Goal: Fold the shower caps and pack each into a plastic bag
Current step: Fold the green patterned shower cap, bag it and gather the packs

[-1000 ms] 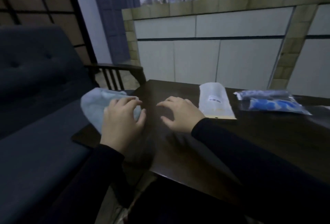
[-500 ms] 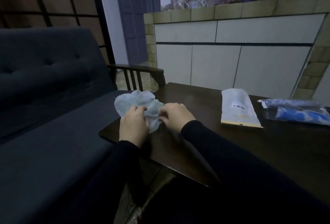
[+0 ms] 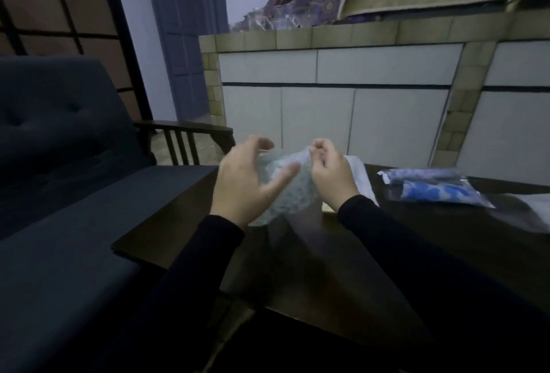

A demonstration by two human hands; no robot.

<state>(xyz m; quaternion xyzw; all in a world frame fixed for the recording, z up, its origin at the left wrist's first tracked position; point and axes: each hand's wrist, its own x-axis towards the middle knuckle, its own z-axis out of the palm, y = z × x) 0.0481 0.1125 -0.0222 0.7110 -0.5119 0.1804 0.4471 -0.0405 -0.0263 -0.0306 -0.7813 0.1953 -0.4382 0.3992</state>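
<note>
A crumpled, pale blue translucent shower cap (image 3: 293,191) hangs in the air above the dark wooden table (image 3: 416,241), between my two hands. My right hand (image 3: 331,173) pinches its upper edge with curled fingers. My left hand (image 3: 244,179) is beside the cap with spread, bent fingers, its thumb lying across the plastic; whether it grips is unclear. An empty clear plastic bag (image 3: 361,179) with a yellow bottom strip lies flat on the table, mostly hidden behind my right hand. A packed bag holding blue patterned material (image 3: 428,189) lies further right.
A dark blue sofa (image 3: 74,194) with a wooden armrest (image 3: 184,128) stands at the left, touching the table's left edge. A tiled counter wall (image 3: 342,90) runs behind the table. Another pale plastic piece (image 3: 538,209) lies at the right edge.
Both hands have lifted the shower cap off the table's left corner up into the air and toward the middle. The head camera has tilted up and to the left.
</note>
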